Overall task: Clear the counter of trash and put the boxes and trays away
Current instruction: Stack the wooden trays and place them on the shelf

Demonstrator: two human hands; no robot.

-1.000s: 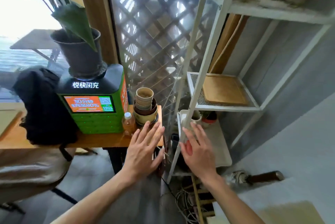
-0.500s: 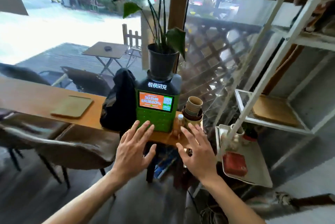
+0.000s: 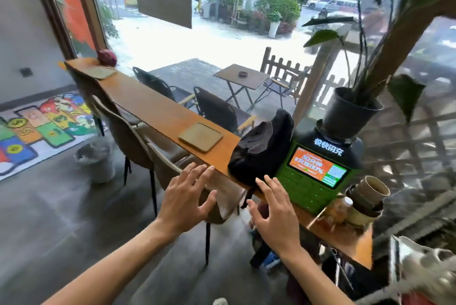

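Observation:
A long wooden counter point(image 3: 158, 112) runs along the window. A flat square tray point(image 3: 200, 136) lies on it near the middle, and a second tray point(image 3: 101, 72) lies at the far end beside a dark red round object point(image 3: 107, 57). At the near end stands a stack of paper cups point(image 3: 367, 198) with a small bottle point(image 3: 341, 207) beside it. My left hand point(image 3: 188, 195) and my right hand point(image 3: 275, 213) hover open in front of the counter's edge, fingers spread, holding nothing.
A black bag point(image 3: 264, 148) and a green charging kiosk point(image 3: 318, 169) with a potted plant point(image 3: 351, 113) on top sit on the counter. Chairs point(image 3: 128, 129) stand under it. A lined bin point(image 3: 95, 160) stands on the floor at left. A white shelf edge point(image 3: 419, 262) is at right.
The view has swung left from the white shelf to the long counter. Both hands stay open and empty in front of me.

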